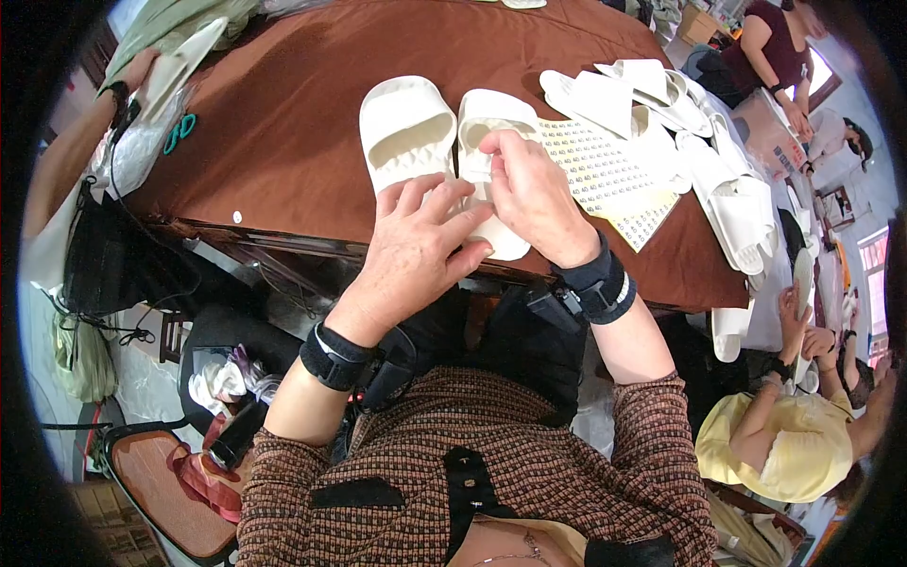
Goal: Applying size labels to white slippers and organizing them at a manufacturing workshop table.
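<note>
On the pale yellow label sheets (600, 161) lying on the desk (283, 132), we see printed numerals in close, regular rows — one short figure repeated again and again. We also spot red printed characters on a carton (773, 140) farther right — too small and slanted for us to read.

Slippers (404, 111) at my 12: plain white. Cloth (293, 123) beneath: solid reddish-brown. Sticker sheet (605, 175), 2 o'clock: pale yellow, rows of dark print. My wrist straps (331, 367): black. My top (557, 463), 6 o'clock: brown-black check. Loops (179, 133), 10 o'clock: teal.
</note>
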The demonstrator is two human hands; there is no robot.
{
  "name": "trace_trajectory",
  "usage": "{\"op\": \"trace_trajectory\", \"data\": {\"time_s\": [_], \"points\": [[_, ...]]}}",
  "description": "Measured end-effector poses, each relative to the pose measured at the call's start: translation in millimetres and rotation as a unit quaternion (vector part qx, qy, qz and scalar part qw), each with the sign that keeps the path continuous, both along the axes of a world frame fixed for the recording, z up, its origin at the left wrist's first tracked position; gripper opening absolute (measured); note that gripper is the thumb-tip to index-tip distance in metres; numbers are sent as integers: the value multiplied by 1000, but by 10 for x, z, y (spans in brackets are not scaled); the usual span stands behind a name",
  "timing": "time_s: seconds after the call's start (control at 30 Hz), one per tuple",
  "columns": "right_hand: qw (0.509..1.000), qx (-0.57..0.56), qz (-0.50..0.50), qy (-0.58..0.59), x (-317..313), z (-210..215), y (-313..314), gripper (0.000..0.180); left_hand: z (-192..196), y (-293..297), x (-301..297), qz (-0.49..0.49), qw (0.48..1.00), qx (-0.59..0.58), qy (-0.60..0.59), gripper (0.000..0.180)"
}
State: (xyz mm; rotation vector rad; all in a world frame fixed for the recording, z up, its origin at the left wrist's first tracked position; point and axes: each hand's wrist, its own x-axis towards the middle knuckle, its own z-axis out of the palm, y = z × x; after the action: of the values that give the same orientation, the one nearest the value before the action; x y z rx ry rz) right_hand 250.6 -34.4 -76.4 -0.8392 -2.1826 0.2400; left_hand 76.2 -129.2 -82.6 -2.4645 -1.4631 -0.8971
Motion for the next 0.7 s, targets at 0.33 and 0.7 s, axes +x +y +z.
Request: {"op": "trace_trajectory", "data": {"time_s": [0.33,0.7], "points": [[954,-265,55,133,220,123,-82,25,24,-9,12,0,1000,3,-5,38],[943,-326,47,54,340,147,-80,25,43,-13,25,0,1000,-2,-3,38]]}}
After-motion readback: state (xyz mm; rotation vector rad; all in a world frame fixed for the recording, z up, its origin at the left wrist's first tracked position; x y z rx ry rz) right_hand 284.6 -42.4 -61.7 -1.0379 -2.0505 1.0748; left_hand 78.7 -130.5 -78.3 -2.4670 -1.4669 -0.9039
